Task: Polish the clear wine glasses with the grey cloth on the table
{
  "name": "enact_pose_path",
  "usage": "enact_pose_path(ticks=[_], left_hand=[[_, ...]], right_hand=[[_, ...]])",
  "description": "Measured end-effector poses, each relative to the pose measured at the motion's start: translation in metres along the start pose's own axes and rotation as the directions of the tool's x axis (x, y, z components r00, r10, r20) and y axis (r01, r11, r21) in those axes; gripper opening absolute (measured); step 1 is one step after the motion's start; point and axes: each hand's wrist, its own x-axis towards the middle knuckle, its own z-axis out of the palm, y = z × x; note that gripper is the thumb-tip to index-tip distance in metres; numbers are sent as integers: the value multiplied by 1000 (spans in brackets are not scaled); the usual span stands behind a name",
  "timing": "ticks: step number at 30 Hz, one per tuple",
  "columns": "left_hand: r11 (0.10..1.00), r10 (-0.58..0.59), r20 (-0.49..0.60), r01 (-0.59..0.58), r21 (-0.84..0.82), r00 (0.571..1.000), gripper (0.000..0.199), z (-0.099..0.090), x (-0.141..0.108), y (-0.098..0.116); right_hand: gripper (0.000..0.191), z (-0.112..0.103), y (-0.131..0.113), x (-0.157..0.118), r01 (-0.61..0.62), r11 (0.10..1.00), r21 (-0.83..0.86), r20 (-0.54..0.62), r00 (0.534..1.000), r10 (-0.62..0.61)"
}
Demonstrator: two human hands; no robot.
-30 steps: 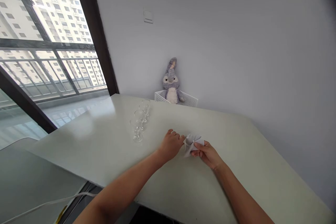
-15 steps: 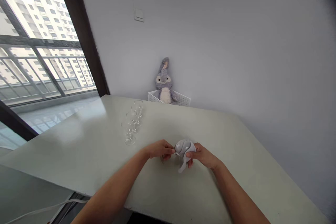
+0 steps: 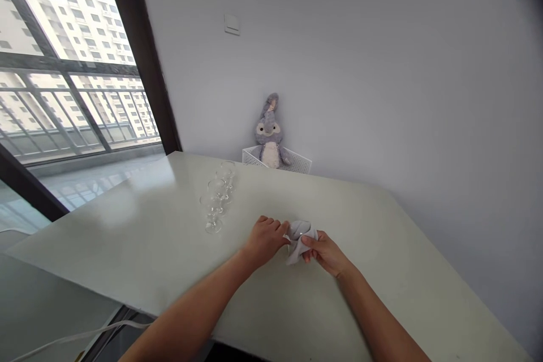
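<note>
no readable text, labels, numbers, signs

A plain pale wall (image 3: 360,68) with a white switch (image 3: 232,24) rises behind the pale table (image 3: 360,209). At left, daylight comes through a dark-framed window (image 3: 93,67); outside stand a railing (image 3: 46,90) and a tall building (image 3: 89,17). Light glares off the table.

The cloth (image 3: 296,252) is pale grey; the glasses (image 3: 214,224) at ten o'clock from it are clear. The desk (image 3: 360,209) is plain, pale grey-green. The toy (image 3: 268,134) is grey with a cream belly (image 3: 270,156), its basket (image 3: 300,163) white, dotted with holes. The wall (image 3: 348,68) is bluish grey, the switch (image 3: 232,23) white, the window frame (image 3: 146,39) dark brown.
</note>
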Motion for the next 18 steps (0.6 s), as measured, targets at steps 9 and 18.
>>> enact_pose_path(ticks=[9,18], left_hand=[[767,-86,393,312,-560,915,37,-6,1,-4],[920,-157,187,213,-330,970,33,-10,5,0]], right_hand=[[23,-11,-20,-11,-51,941,-335,197,973,123],[30,-8,-9,-3,-18,977,-213,27,999,25]])
